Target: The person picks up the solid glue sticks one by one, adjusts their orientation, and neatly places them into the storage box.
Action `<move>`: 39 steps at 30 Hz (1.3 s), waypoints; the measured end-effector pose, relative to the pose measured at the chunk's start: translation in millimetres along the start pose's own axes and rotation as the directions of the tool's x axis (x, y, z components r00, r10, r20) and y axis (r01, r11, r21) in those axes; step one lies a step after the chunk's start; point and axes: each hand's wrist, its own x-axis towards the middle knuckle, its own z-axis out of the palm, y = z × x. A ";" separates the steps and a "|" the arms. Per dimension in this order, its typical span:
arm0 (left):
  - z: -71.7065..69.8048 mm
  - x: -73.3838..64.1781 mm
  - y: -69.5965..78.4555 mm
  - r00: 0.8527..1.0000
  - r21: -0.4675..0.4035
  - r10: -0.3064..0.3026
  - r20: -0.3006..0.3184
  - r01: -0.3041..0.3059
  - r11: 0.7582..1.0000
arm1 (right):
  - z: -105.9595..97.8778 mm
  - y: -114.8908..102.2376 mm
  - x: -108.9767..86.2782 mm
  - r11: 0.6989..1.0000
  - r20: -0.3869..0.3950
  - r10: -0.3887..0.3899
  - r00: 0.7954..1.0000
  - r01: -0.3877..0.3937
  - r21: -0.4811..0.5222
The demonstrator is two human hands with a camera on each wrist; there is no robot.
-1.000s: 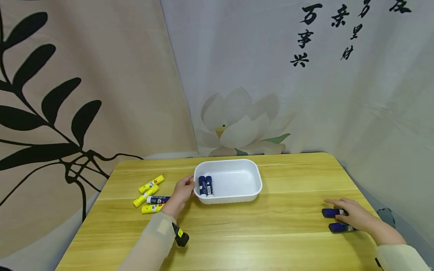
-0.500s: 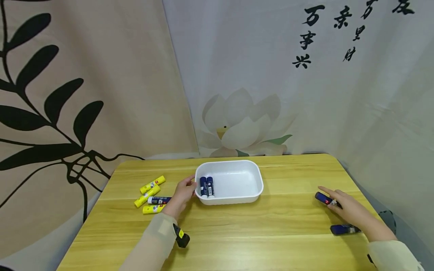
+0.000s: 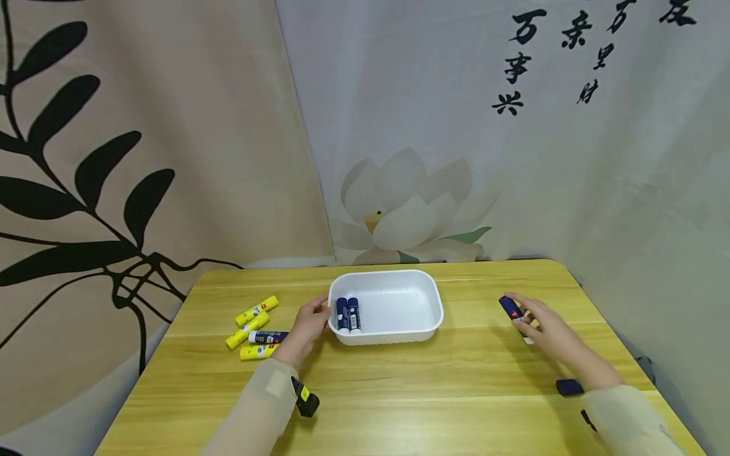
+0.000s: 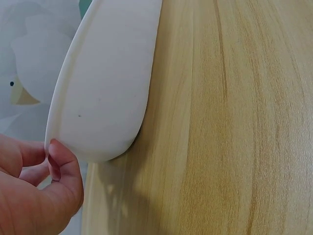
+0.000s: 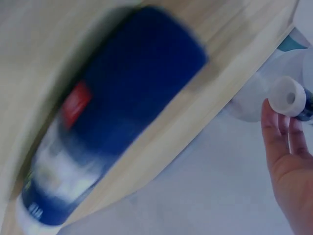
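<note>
My left hand (image 3: pixel 307 329) pinches the left rim of a white plastic tray (image 3: pixel 393 338); in the left wrist view its thumb and fingers (image 4: pixel 66 159) meet at the tray's edge. Two blue glue sticks (image 3: pixel 354 315) lie side by side at the tray's left end. Over the table's right side, my right hand (image 3: pixel 550 332) holds another blue glue stick (image 3: pixel 509 307) between thumb and fingers, its white base (image 5: pixel 286 95) showing in the right wrist view. Another blue glue stick (image 3: pixel 569 387) lies below the right forearm, partly covered by it; it looms large and blurred in the right wrist view.
Left of the tray, several yellow glue sticks (image 3: pixel 256 310) and one blue glue stick (image 3: pixel 267 337) lie on the wooden table (image 3: pixel 433 405), some partly behind the left hand. A printed curtain (image 3: pixel 410 126) hangs behind the table's far edge.
My right hand has picked a blue glue stick up from the table's right side and carried it left and toward the far edge. My left hand stays at the tray.
</note>
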 end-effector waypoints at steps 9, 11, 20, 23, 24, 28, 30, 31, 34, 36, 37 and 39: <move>2.3 5.4 -1.7 0.999 0.010 -0.033 0.004 0.033 0.999 | 8.9 -18.4 18.7 0.978 -0.038 0.119 0.992 -0.110 0.179; 2.6 6.1 -1.8 0.999 0.009 -0.035 0.006 0.035 0.999 | 10.1 -22.6 21.8 0.958 -0.037 0.176 0.984 -0.163 0.237; 1.6 8.2 -2.6 1.000 0.007 -0.014 -0.003 0.015 1.000 | 15.1 -49.6 39.7 0.821 0.069 0.334 0.940 -0.326 0.468; 1.5 8.2 -2.6 1.000 0.008 -0.012 -0.007 0.012 1.000 | 18.2 -63.6 50.0 0.771 0.105 0.341 0.934 -0.342 0.537; 1.5 7.9 -2.5 1.000 0.009 -0.013 -0.006 0.013 1.000 | 19.9 -69.2 54.0 0.760 0.114 0.336 0.935 -0.341 0.554; 1.9 6.1 -0.9 1.000 0.013 -0.022 -0.002 0.022 1.000 | 29.6 -92.2 69.3 0.741 0.134 0.328 0.935 -0.343 0.577; 2.1 5.6 -0.6 1.000 0.017 -0.028 0.003 0.028 0.999 | 36.5 -104.0 77.1 0.737 0.144 0.328 0.934 -0.348 0.579; 2.1 5.8 -0.6 1.000 0.017 -0.030 0.004 0.030 0.999 | 40.5 -109.3 80.9 0.736 0.148 0.332 0.932 -0.354 0.577; 1.7 5.4 -0.4 0.999 0.020 -0.035 0.006 0.035 0.999 | 53.2 -124.5 91.6 0.738 0.155 0.339 0.928 -0.364 0.569; 1.2 5.5 -0.7 0.999 0.020 -0.037 0.008 0.037 0.999 | 62.0 -134.4 97.9 0.739 0.160 0.336 0.928 -0.365 0.566; 1.0 5.3 -0.8 0.999 0.020 -0.036 0.007 0.035 0.999 | 66.4 -139.2 100.9 0.737 0.165 0.338 0.927 -0.370 0.566; 0.6 5.1 -1.5 0.999 0.020 -0.032 0.008 0.032 0.999 | 75.8 -148.2 106.9 0.737 0.172 0.336 0.926 -0.372 0.564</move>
